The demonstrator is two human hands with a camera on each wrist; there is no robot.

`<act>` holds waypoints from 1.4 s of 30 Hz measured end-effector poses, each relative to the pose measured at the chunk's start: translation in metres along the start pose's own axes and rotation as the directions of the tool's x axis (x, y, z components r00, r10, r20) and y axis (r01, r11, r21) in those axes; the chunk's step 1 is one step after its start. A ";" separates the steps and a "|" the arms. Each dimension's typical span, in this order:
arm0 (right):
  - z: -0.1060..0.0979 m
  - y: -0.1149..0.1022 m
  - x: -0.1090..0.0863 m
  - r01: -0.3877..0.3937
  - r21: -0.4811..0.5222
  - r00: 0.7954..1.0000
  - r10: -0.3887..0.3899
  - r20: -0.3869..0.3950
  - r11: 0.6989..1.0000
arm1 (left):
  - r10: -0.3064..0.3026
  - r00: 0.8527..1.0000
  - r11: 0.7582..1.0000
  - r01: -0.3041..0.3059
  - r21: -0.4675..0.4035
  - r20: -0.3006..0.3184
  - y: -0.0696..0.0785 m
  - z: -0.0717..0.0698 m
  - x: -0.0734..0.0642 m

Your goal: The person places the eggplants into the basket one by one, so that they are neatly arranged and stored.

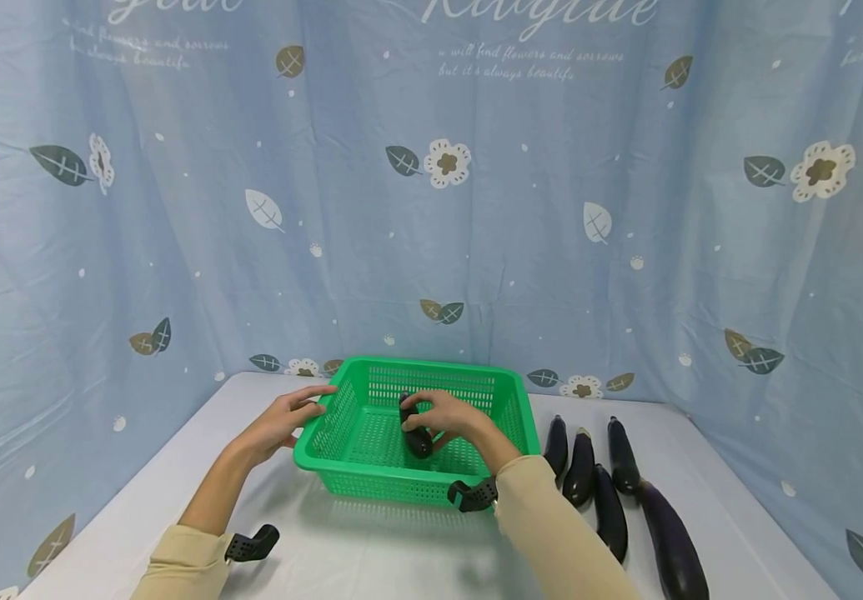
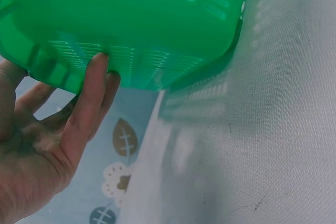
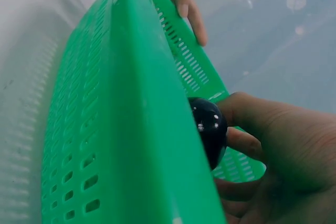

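A green plastic basket (image 1: pixel 423 475) with slotted walls stands on the white table. My left hand (image 1: pixel 281 423) holds its left rim, with some fingers over the edge and others against the outer wall (image 2: pixel 131 64). Inside the basket, my right hand (image 1: pixel 446 417) grips a dark, glossy eggplant (image 1: pixel 418 442) between thumb and fingers. The eggplant points lengthwise toward the back wall. In the right wrist view, its rounded end (image 3: pixel 209 129) shows above the near rim, while the basket wall hides the rest.
Several more eggplants lie to the basket's right, among them a short one (image 1: pixel 579 471) and a long one (image 1: pixel 673 542) near the front. A blue patterned curtain (image 1: pixel 356 250) hangs behind the white table (image 1: pixel 371 550) and along its sides.
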State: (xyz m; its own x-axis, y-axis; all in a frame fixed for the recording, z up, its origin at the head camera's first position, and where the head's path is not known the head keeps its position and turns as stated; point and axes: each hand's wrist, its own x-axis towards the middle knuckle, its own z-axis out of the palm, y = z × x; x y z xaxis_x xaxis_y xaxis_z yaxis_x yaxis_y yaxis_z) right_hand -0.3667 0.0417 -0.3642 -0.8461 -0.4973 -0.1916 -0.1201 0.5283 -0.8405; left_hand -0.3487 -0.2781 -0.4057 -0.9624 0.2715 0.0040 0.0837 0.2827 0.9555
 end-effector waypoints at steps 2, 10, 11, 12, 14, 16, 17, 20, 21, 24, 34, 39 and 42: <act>0.000 -0.001 0.000 -0.002 0.001 1.000 0.002 0.004 1.000 | 0.000 1.000 1.000 0.000 0.000 -0.001 0.000 0.000 0.000; 0.004 -0.006 0.006 -0.021 0.011 1.000 0.021 0.009 1.000 | 0.007 1.000 1.000 -0.007 -0.004 0.008 0.001 0.000 0.000; 0.005 -0.006 0.007 -0.023 0.015 1.000 0.023 0.010 1.000 | 0.008 1.000 1.000 -0.008 -0.005 0.010 0.001 -0.001 0.001; 0.006 -0.007 0.008 -0.025 0.016 1.000 0.025 0.010 1.000 | 0.009 1.000 1.000 -0.009 -0.005 0.012 0.000 -0.001 0.001; 0.007 -0.008 0.010 -0.032 0.021 0.999 0.032 0.012 0.999 | 0.012 1.000 1.000 -0.011 -0.006 0.017 0.000 -0.001 0.001; 0.008 -0.009 0.012 -0.036 0.020 0.999 0.036 0.015 0.999 | 0.013 1.000 1.000 -0.013 -0.005 0.016 0.000 -0.002 0.001; 0.008 -0.009 0.012 -0.036 0.018 0.999 0.035 0.020 0.999 | 0.013 1.000 1.000 -0.013 -0.005 0.014 0.001 -0.002 0.001; 0.010 -0.010 0.015 -0.039 0.013 0.999 0.039 0.035 0.999 | 0.013 1.000 1.000 -0.013 -0.008 0.013 0.001 -0.002 0.001; 0.011 -0.010 0.016 -0.040 0.008 0.998 0.040 0.039 0.999 | 0.011 1.000 1.000 -0.011 -0.011 0.012 0.001 -0.002 0.001; 0.013 -0.010 0.018 -0.055 0.001 0.997 0.055 0.052 0.998 | 0.006 1.000 1.000 -0.006 -0.015 0.017 0.001 -0.002 0.001; 0.019 -0.011 0.021 -0.111 0.037 0.988 0.106 0.114 0.993 | 0.007 1.000 1.000 -0.007 -0.013 0.014 0.001 -0.002 0.001; 0.021 -0.010 0.021 -0.136 0.035 0.982 0.130 0.135 0.990 | 0.001 1.000 1.000 -0.001 -0.013 0.018 0.000 -0.002 0.002; 0.021 -0.012 0.019 -0.144 0.024 0.980 0.139 0.143 0.989 | -0.003 1.000 1.000 0.003 -0.014 0.015 0.000 -0.002 0.002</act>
State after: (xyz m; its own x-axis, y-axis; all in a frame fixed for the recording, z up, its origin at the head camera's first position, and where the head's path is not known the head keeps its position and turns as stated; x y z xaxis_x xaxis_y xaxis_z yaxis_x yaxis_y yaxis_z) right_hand -0.3706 0.0113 -0.3688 -0.7713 -0.5128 -0.3771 0.0153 0.5773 -0.8164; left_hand -0.3509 -0.2792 -0.4052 -0.9587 0.2844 -0.0032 0.0771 0.2706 0.9596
